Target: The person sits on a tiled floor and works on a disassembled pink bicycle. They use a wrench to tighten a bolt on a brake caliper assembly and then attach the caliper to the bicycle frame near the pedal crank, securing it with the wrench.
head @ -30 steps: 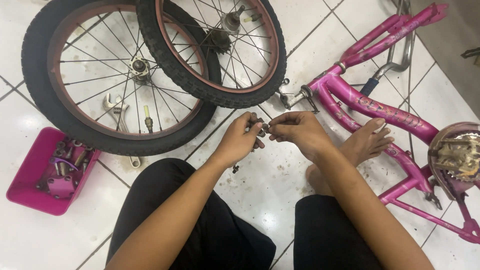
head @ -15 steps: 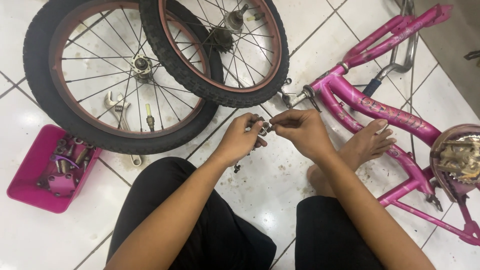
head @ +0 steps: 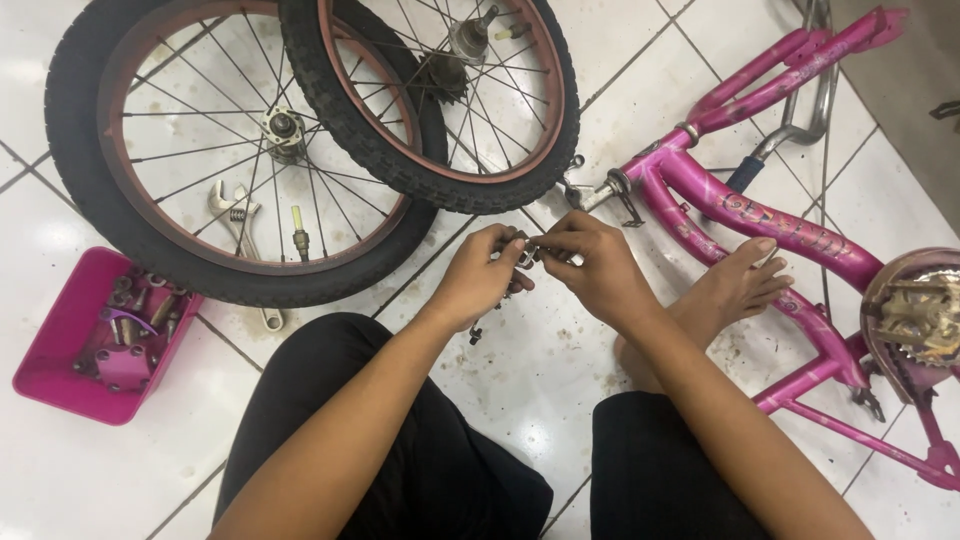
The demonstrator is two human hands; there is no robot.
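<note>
Both my hands meet over the white tiled floor, pinching one small metal bike part between their fingertips. My left hand grips it from the left and my right hand from the right. The part is mostly hidden by my fingers; a dark piece hangs below it. Just beyond my hands lie two bicycle wheels, a large one and a smaller one resting partly on top of it. A pink bicycle frame lies to the right, with my bare foot against it.
A pink tray of bolts and small parts sits on the floor at the left. An adjustable wrench lies under the large wheel's spokes. The frame's chain guard is at the far right. My crossed legs in black trousers fill the foreground.
My hands have stayed together on the small part, with only slight finger movement. The wheels, frame and tray have not moved.
</note>
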